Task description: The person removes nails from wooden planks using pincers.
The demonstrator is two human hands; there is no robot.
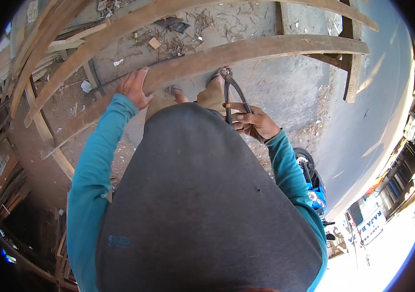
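Left hand: laid over the near wooden beam, fingers across its top, thumb toward its near edge. I am in contact with the wood; whether I grip it firmly or only steady it, I cannot tell. Right hand: closed around the handles of the pincers, well apart from my left hand and on the nearer side of the beam.

Governing relation: the beam lies crosswise ahead of me, its long axis running from near left to farther right, with a slight bow. The pincers point away from me, roughly across that axis, their head close to the beam's near edge in view. Contact between head and wood cannot be confirmed; the head overlaps my foot from this angle. The handles stand spread; the state of the jaws is too small to judge. My right hand is nearer the beam's right end; my left bears on its left portion. A second beam curves beyond the first.
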